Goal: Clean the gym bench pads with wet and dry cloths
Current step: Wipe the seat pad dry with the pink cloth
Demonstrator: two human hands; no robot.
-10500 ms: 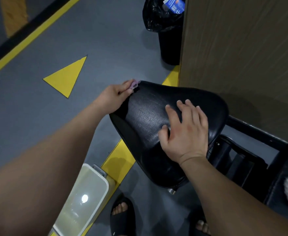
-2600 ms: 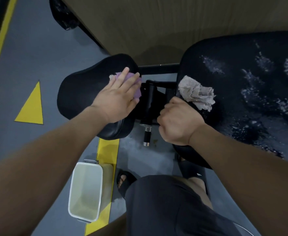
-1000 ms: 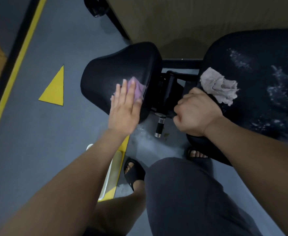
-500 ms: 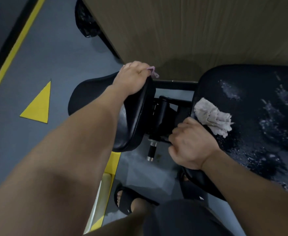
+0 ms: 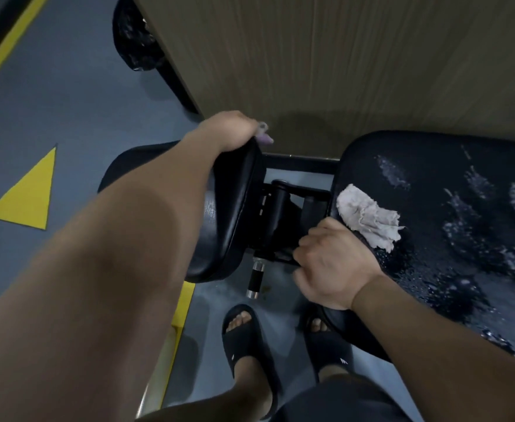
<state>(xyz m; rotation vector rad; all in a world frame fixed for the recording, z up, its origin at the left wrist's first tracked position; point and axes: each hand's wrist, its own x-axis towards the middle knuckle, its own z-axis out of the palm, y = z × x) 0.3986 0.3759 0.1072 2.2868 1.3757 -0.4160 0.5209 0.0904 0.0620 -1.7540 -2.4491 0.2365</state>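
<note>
Over the far rim of the black vinyl seat pad (image 5: 235, 214), a limp purple cloth (image 5: 264, 137) is clutched in the left hand (image 5: 229, 129); the edge of the wet black back pad (image 5: 433, 193), judged slick, is gripped by the right hand (image 5: 332, 269).

Seat pad: the small black vinyl seat pad (image 5: 235, 214) is plain glossy black, with a pale sheen along its edge.
Back pad: the large black vinyl back pad (image 5: 448, 208) is black, mottled with whitish wet streaks and speckles.
Grey cloth: the crumpled pale grey cloth (image 5: 369, 220) is plain, leaning towards beige.
Purple cloth: the small lilac cloth scrap (image 5: 264, 137) is plain lilac.
Floor: the blue-grey rubber floor (image 5: 67, 95) carries a solid yellow painted triangle (image 5: 27, 196) and a yellow painted stripe (image 5: 12, 41) edged in black.
Wall: the brown wall panel (image 5: 341, 56) has fine vertical wood grain.
Pin: the short round adjustment pin (image 5: 255, 280) is black with silver ends.
Sandals: the black slide sandals (image 5: 247, 339) each bear a small white mark.
</note>
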